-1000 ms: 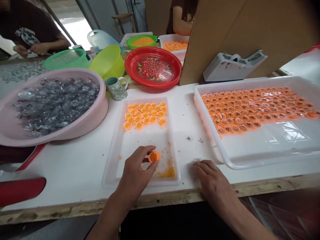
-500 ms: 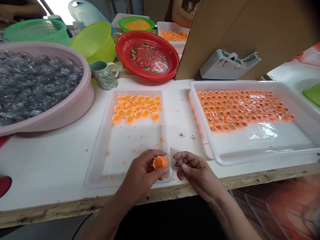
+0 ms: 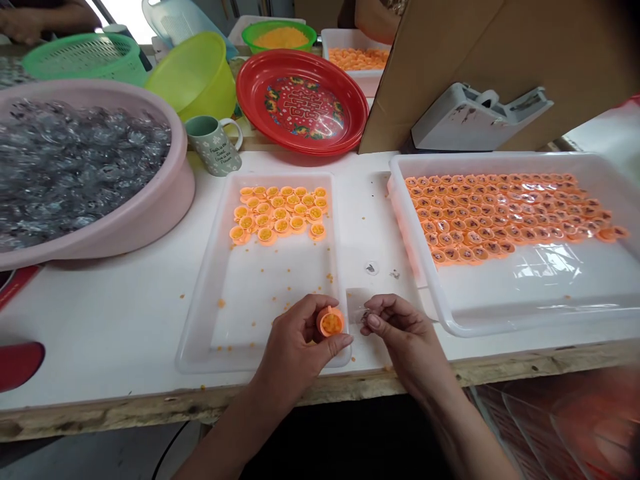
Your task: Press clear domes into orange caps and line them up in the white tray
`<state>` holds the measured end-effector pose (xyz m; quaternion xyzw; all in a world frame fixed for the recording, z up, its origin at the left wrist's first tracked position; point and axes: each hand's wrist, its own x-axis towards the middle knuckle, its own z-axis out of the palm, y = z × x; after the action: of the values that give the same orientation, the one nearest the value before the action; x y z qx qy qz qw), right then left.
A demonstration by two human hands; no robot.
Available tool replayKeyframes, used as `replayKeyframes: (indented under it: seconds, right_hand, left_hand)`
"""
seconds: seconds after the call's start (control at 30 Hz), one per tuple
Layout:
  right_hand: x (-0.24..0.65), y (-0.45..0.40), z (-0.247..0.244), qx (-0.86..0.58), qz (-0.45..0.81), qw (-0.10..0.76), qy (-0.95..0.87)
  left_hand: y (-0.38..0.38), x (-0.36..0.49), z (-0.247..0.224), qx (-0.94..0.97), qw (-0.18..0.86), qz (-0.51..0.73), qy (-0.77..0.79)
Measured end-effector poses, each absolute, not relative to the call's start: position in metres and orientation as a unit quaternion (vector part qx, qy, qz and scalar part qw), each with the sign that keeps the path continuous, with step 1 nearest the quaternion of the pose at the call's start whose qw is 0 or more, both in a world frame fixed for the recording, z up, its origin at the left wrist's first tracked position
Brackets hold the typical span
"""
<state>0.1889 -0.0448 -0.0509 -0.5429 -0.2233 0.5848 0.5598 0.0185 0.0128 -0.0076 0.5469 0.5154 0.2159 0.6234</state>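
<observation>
Between the thumb and fingers of my left hand (image 3: 305,340) is a small orange toy cup (image 3: 331,321) with yellow-orange bits inside, its mouth turned toward me. This hand is over the near right corner of a white tray (image 3: 200,313) that holds several like filled cups (image 3: 280,215). My right hand (image 3: 403,330) pinches a small clear plastic piece with a dark print (image 3: 365,316), just right of the cup and apart from it. A larger white tray (image 3: 443,310) on the right carries rows of orange cups topped with dark-printed covers (image 3: 480,207).
A pink tub (image 3: 177,157) of clear plastic pieces stands left. Behind are a green mug (image 3: 214,148), a red plate (image 3: 305,100), a yellow-green bowl (image 3: 193,77) and a cardboard panel (image 3: 450,53) with a grey dispenser (image 3: 475,120). Another person's arm (image 3: 375,23) shows behind the panel.
The orange cup has tipped so its mouth faces me more. My right hand has shifted slightly right, still pinching the clear piece. The whole view has moved a little.
</observation>
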Motion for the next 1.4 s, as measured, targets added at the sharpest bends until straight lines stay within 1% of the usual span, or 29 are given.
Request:
replayKeyframes:
  seconds: [0.07, 0.13, 0.23, 0.3, 0.4, 0.47, 0.57, 0.67, 0.83, 0.97, 1.17, 1.3, 1.4]
  right_hand:
    - [0.196, -0.04, -0.042, -0.548, 0.592, 0.516, -0.286]
    - [0.198, -0.035, -0.033, -0.547, 0.596, 0.47, -0.354]
    - [0.192, -0.028, -0.02, -0.552, 0.583, 0.429, -0.414]
    - [0.184, -0.026, -0.015, -0.576, 0.539, 0.412, -0.455]
    - [0.175, -0.028, -0.012, -0.616, 0.399, 0.399, -0.549]
    - [0.171, -0.032, -0.012, -0.632, 0.332, 0.394, -0.579]
    - [0.167, -0.039, -0.014, -0.643, 0.338, 0.381, -0.572]
    - [0.164, -0.045, -0.018, -0.625, 0.349, 0.387, -0.581]
    - [0.161, -0.051, -0.019, -0.603, 0.287, 0.404, -0.625]
    - [0.163, -0.053, -0.015, -0.618, 0.252, 0.404, -0.626]
    - [0.161, -0.053, -0.012, -0.633, 0.259, 0.432, -0.588]
    - [0.155, -0.055, -0.015, -0.623, 0.276, 0.47, -0.561]
    - [0.152, -0.056, -0.015, -0.618, 0.255, 0.485, -0.563]
  left_hand:
    - [0.015, 0.016, -0.005, 0.561, 0.613, 0.196, 0.52]
    - [0.016, 0.015, -0.003, 0.566, 0.625, 0.185, 0.505]
    - [0.014, 0.016, -0.003, 0.595, 0.623, 0.179, 0.475]
    - [0.012, 0.016, -0.004, 0.631, 0.597, 0.179, 0.462]
    - [0.01, 0.016, -0.004, 0.676, 0.556, 0.192, 0.444]
    - [0.01, 0.012, -0.003, 0.687, 0.55, 0.202, 0.43]
    - [0.009, 0.005, 0.001, 0.677, 0.575, 0.196, 0.417]
    - [0.009, -0.002, 0.005, 0.671, 0.589, 0.178, 0.413]
    - [0.01, -0.004, 0.008, 0.708, 0.557, 0.172, 0.399]
    - [0.007, 0.0, 0.007, 0.726, 0.535, 0.171, 0.397]
    - [0.0, 0.003, 0.002, 0.705, 0.525, 0.229, 0.418]
    - [-0.003, 0.007, 0.0, 0.706, 0.485, 0.259, 0.446]
    - [-0.005, 0.009, -0.001, 0.723, 0.464, 0.265, 0.437]
